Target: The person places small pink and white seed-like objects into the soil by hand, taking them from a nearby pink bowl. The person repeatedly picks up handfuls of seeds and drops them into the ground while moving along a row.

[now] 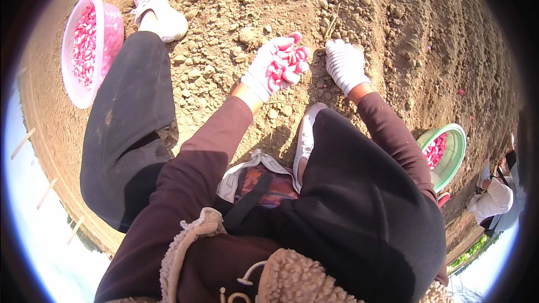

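My left hand [262,67], in a white knit glove with pink stains, is cupped around a pile of pink-coated cloves [288,65] that look like garlic. Its palm faces up, just above the soil. My right hand [346,65], also gloved in white, is down at the loose, cloddy soil [311,17] to the right of the left hand. Its back faces me and its fingers are curled, so whatever may be between the fingertips is hidden. A shallow shadowed groove [321,76] runs beside it.
A pink plastic basin [113,38] of the same cloves stands beyond my left leg. At my right is a green basket [455,151] with more cloves. My white shoes [156,8] rest on the soil. Another person [497,202] crouches at the far right.
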Demonstrator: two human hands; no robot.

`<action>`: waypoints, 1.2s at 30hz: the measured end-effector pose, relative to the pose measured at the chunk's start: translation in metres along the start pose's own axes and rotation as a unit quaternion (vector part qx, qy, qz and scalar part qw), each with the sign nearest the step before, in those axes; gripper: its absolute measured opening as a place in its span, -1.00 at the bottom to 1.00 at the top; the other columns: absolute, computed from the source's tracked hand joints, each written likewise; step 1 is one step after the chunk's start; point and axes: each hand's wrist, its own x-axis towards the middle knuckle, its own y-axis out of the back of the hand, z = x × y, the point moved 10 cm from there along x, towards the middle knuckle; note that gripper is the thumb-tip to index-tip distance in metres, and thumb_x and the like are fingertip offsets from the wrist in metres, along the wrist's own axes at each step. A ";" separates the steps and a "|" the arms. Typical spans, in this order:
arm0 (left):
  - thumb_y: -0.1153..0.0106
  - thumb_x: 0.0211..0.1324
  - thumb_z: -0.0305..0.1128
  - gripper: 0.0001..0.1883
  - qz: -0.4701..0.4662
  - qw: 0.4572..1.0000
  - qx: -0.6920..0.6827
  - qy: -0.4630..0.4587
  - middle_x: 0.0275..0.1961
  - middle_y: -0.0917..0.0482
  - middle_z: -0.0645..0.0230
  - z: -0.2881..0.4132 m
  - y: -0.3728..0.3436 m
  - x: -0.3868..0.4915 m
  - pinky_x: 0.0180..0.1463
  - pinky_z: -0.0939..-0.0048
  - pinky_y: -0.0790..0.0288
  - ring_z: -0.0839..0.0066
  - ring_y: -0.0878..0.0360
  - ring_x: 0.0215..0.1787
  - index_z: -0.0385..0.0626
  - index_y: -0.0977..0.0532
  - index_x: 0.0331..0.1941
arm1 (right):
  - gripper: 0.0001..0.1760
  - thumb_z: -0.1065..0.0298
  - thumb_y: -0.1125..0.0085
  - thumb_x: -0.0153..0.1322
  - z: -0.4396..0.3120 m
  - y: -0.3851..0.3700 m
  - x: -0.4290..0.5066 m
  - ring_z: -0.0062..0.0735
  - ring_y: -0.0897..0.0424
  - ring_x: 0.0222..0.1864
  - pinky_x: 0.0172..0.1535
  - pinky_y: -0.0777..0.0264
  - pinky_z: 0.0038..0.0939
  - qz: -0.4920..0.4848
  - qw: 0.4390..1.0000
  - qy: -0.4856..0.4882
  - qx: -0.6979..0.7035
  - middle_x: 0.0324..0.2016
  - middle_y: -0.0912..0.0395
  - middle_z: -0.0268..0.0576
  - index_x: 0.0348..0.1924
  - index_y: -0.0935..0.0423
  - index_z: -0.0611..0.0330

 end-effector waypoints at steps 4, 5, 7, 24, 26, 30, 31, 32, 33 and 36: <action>0.02 0.30 -0.27 -0.79 0.012 1.000 0.026 -0.004 -0.27 -0.58 0.22 0.003 0.002 0.001 -0.70 0.61 -0.28 0.35 -0.53 -0.45 0.01 -0.45 -0.04 | -0.85 0.30 -0.14 0.36 0.005 0.037 -0.018 -0.12 -0.60 -0.35 -0.26 -0.46 -0.21 0.064 0.969 -0.060 0.233 -0.40 -0.60 -0.01 -0.32 -0.56 0.18; 0.02 0.30 -0.27 -0.78 0.009 0.999 0.044 -0.004 -0.27 -0.58 0.22 0.004 0.002 0.000 -0.70 0.61 -0.28 0.36 -0.53 -0.46 0.01 -0.45 -0.03 | -0.84 0.28 -0.17 0.37 0.009 0.040 -0.021 -0.15 -0.60 -0.37 -0.27 -0.46 -0.24 0.073 0.940 -0.080 0.324 -0.41 -0.60 -0.01 -0.32 -0.57 0.18; 0.02 0.31 -0.25 -0.77 0.000 0.997 0.081 -0.003 -0.28 -0.58 0.23 0.003 -0.001 0.000 -0.70 0.61 -0.28 0.37 -0.53 -0.47 0.00 -0.43 -0.01 | -0.83 0.30 -0.21 0.39 0.009 0.038 -0.027 -0.48 -0.57 -0.41 -0.32 -0.43 -0.45 0.045 0.875 -0.120 0.467 -0.44 -0.63 -0.21 -0.25 -0.61 0.20; 0.17 0.41 -0.06 -0.63 -0.037 0.991 0.094 0.086 -0.30 -0.66 0.32 -0.023 0.008 0.009 -0.76 0.59 -0.30 0.43 -0.59 -0.56 -0.02 -0.51 -0.01 | -0.77 0.36 -0.30 0.32 -0.030 0.046 -0.043 -0.51 -0.49 -0.40 -0.27 -0.40 -0.48 -0.003 0.842 0.003 0.540 -0.47 -0.45 -0.26 -0.16 -0.65 0.15; 0.15 0.40 -0.07 -0.65 -0.045 0.991 0.091 0.090 -0.33 -0.65 0.31 -0.027 0.009 0.011 -0.76 0.60 -0.28 0.42 -0.58 -0.55 -0.02 -0.51 -0.04 | -0.80 0.35 -0.29 0.34 -0.028 0.047 -0.045 -0.55 -0.49 -0.42 -0.30 -0.40 -0.51 0.007 0.843 -0.004 0.538 -0.46 -0.48 -0.29 -0.20 -0.63 0.18; 0.10 0.38 -0.08 -0.68 -0.003 0.995 0.061 0.074 -0.34 -0.63 0.30 -0.020 0.008 0.005 -0.75 0.63 -0.25 0.40 -0.56 -0.52 -0.03 -0.51 -0.08 | -0.83 0.32 -0.24 0.41 -0.020 0.034 -0.052 -0.64 -0.51 -0.48 -0.37 -0.42 -0.59 -0.058 0.729 -0.146 0.666 -0.44 -0.56 -0.35 -0.22 -0.60 0.21; 0.07 0.36 -0.08 -0.69 0.010 0.997 0.044 0.066 -0.32 -0.61 0.26 -0.017 0.014 0.003 -0.75 0.63 -0.24 0.40 -0.56 -0.50 -0.04 -0.50 -0.09 | -0.82 0.30 -0.19 0.44 -0.013 0.033 -0.054 -0.68 -0.54 -0.50 -0.44 -0.43 -0.64 -0.043 0.705 -0.187 0.683 -0.41 -0.59 -0.35 -0.18 -0.58 0.20; 0.06 0.36 -0.08 -0.69 0.015 0.997 0.049 0.055 -0.31 -0.61 0.25 -0.012 0.016 0.001 -0.75 0.64 -0.24 0.40 -0.56 -0.50 -0.04 -0.49 -0.09 | -0.82 0.31 -0.18 0.45 -0.006 0.034 -0.052 -0.66 -0.57 -0.49 -0.45 -0.46 -0.63 -0.028 0.695 -0.184 0.695 -0.41 -0.59 -0.33 -0.16 -0.57 0.21; 0.04 0.35 -0.09 -0.69 0.020 0.997 0.056 0.044 -0.29 -0.61 0.23 -0.006 0.014 -0.002 -0.76 0.65 -0.24 0.40 -0.56 -0.50 -0.05 -0.49 -0.08 | -0.82 0.32 -0.16 0.46 0.004 0.038 -0.049 -0.63 -0.59 -0.49 -0.47 -0.48 -0.61 -0.013 0.684 -0.180 0.707 -0.40 -0.59 -0.31 -0.15 -0.56 0.22; -0.03 0.31 -0.10 -0.71 0.025 0.999 0.041 0.023 -0.30 -0.61 0.23 -0.003 0.010 -0.003 -0.76 0.68 -0.24 0.40 -0.57 -0.50 -0.05 -0.49 -0.10 | -0.79 0.35 -0.10 0.48 0.047 0.039 -0.037 -0.58 -0.60 -0.49 -0.48 -0.52 -0.59 0.062 0.659 -0.192 0.725 -0.37 -0.60 -0.23 -0.08 -0.54 0.23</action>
